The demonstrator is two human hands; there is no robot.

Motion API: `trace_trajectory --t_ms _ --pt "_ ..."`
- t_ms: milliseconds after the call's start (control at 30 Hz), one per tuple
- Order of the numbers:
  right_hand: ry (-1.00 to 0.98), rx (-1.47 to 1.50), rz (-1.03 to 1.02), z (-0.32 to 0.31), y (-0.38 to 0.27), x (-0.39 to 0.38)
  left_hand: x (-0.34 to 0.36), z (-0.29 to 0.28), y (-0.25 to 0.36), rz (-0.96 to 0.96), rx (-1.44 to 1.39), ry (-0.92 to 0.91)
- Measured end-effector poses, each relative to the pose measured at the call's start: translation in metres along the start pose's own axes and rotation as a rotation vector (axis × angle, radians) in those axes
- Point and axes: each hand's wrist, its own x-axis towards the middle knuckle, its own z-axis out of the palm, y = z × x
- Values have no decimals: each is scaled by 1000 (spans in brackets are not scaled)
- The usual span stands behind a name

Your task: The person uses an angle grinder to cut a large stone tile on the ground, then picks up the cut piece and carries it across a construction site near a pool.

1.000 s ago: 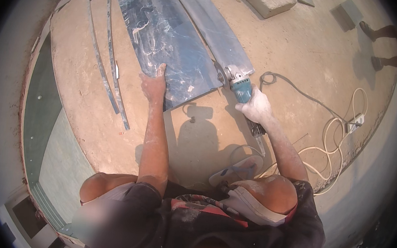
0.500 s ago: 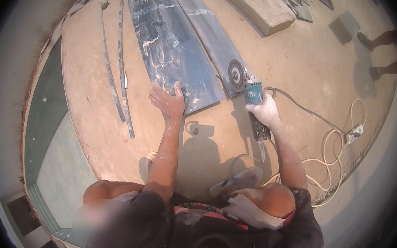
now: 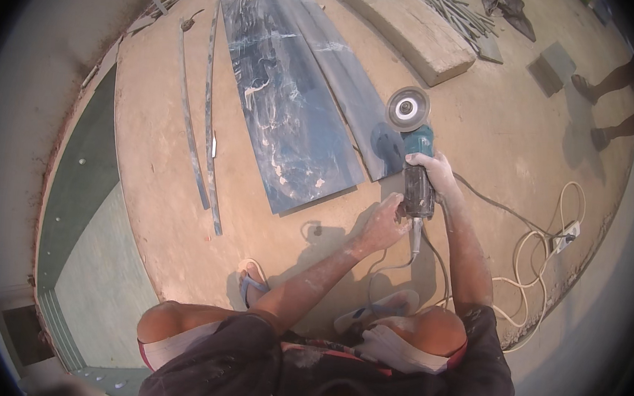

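A teal and black angle grinder [image 3: 417,177] with a round cutting disc [image 3: 408,108] is in my right hand [image 3: 439,176], whose fingers wrap round its body. The disc faces up, off the slabs. My left hand [image 3: 387,224] is at the grinder's rear end by the cord, its fingers bent against the housing and partly hidden. Ahead lies a long dark, glossy stone slab [image 3: 295,140] smeared with white dust. Beside it, past a narrow gap, lies a narrower grey slab strip [image 3: 351,100]; the grinder's shadow falls on its near end.
Two thin strips [image 3: 208,115] lie left of the slabs. Beyond are a thick pale block [image 3: 405,30], a heap of thin offcuts [image 3: 458,15] and a square block [image 3: 552,66]. A person's legs [image 3: 617,80] stand at right. A socket [image 3: 566,236] and looped cable [image 3: 527,270] lie nearer.
My left hand has left the dark slab's near end and come right to the grinder's rear. The grinder has risen and turned, its disc now showing more face-on.
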Motion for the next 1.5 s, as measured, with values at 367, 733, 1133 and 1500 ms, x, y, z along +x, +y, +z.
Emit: trace_trajectory --t_ms 367,733,1133,1500 --pt "-83 156 81 -6 8 30 21 15 1 -29 138 157" --pt "-81 32 155 -38 10 100 61 4 -17 11 271 61" --pt "-124 219 340 -55 21 145 32 -52 -21 -86 385 -44" --pt "-170 113 293 -73 30 147 28 -105 6 -228 484 -354"
